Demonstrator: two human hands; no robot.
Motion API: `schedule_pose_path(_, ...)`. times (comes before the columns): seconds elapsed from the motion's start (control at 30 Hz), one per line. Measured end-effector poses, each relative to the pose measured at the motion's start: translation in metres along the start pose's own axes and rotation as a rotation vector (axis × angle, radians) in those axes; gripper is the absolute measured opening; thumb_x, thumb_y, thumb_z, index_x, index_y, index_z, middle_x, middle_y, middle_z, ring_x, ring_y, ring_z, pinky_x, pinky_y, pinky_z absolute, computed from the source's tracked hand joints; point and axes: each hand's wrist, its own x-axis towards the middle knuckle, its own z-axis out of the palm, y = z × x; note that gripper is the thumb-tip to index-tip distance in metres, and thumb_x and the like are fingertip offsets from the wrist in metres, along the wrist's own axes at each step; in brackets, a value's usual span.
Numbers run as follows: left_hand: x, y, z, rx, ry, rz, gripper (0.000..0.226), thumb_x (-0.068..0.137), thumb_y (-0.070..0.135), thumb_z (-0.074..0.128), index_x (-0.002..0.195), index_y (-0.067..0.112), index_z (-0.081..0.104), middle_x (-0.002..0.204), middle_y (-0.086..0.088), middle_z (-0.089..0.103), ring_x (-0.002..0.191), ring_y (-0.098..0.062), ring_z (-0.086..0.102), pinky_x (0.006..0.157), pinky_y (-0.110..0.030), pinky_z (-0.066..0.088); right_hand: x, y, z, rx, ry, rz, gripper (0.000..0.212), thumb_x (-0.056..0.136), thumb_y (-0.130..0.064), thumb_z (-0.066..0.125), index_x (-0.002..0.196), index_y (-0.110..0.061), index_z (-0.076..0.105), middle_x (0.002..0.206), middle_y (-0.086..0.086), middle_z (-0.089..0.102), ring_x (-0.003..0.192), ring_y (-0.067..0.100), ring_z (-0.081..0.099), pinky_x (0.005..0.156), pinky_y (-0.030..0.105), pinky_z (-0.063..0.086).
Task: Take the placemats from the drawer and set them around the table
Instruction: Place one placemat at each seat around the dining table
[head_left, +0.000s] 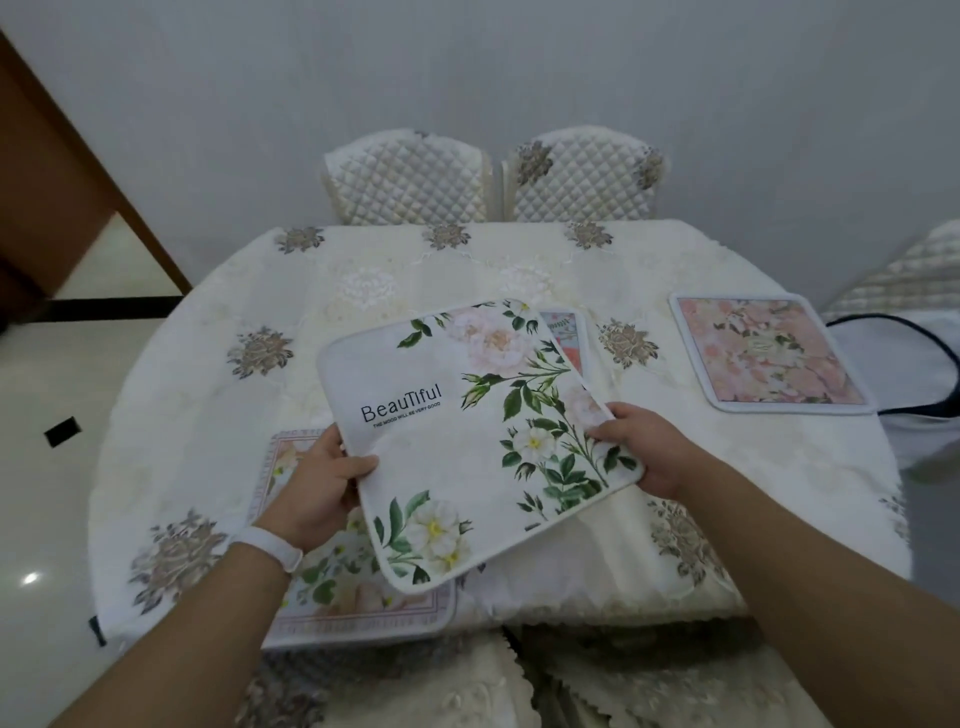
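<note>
White, soft-looking fabric printed with green leaves and pale roses fills the middle of the head view: a floral placemat (478, 441) held tilted above the table (727, 467), clear of the embroidered tablecloth (363, 291). The left hand (322, 483) pinches its near-left edge, thumb on top by the printed word; the right hand (644, 447) clamps the right-hand edge, fingers curled over the border. Both hands grasp the mat, neither is free.

Three mats already lie flat: a pink placemat (769, 353) at the far right, a framed placemat (332, 592) at the near left, partly under the held one, and a third placemat (566, 332) mostly hidden behind it.

The held mat's long axis runs diagonally, from near left to far right, skewed to the table's edge. Open cloth lies ahead and left, toward the two quilted chairs (493, 176). Judging by this, it needs squaring and carrying forward; the left hand sits nearer that bare side.
</note>
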Motion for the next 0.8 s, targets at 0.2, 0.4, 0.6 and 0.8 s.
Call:
schedule_pose_path(0.2,-0.044,0.010,-0.022,0.031,-0.004,0.028,0.041,0.092,-0.010,0.047,0.124,0.014,0.059,0.118,-0.017,0.069,0.101,-0.041,0.065,0.082,-0.050,0.057,-0.015,-0.009,0.028,-0.039,-0.139,-0.057,0.027,0.089,0.013,0.053,0.112,0.000,0.059,0.103,0.024,0.071,0.091,0.038,0.069,0.083,0.049,0.056)
schedule_pose_path(0.4,-0.088,0.002,-0.033,-0.022,0.196,0.099,0.036,0.093,-0.003,0.052,0.126,0.011,0.057,0.111,-0.017,0.071,0.091,-0.036,0.070,0.070,-0.042,0.059,-0.023,-0.008,0.061,-0.109,-0.165,-0.133,0.025,0.089,0.009,0.055,0.111,-0.001,0.060,0.100,0.024,0.072,0.086,0.040,0.071,0.076,0.052,0.058)
schedule_pose_path(0.6,-0.127,-0.009,-0.045,-0.023,0.418,0.166,0.025,0.092,0.000,0.058,0.113,0.012,0.056,0.107,-0.022,0.069,0.090,-0.040,0.067,0.076,-0.047,0.057,-0.030,-0.003,0.094,-0.137,-0.219,-0.153,0.024,0.089,0.007,0.057,0.109,-0.006,0.063,0.104,0.025,0.071,0.096,0.047,0.067,0.086,0.065,0.052)
schedule_pose_path(0.8,-0.175,-0.022,-0.074,-0.078,0.681,0.187,0.037,0.090,0.001,0.060,0.125,0.012,0.052,0.107,-0.014,0.068,0.084,-0.030,0.068,0.066,-0.037,0.054,-0.044,0.015,0.156,-0.203,-0.326,-0.175,0.024,0.088,0.006,0.057,0.106,-0.008,0.063,0.101,0.021,0.072,0.092,0.040,0.070,0.087,0.059,0.054)
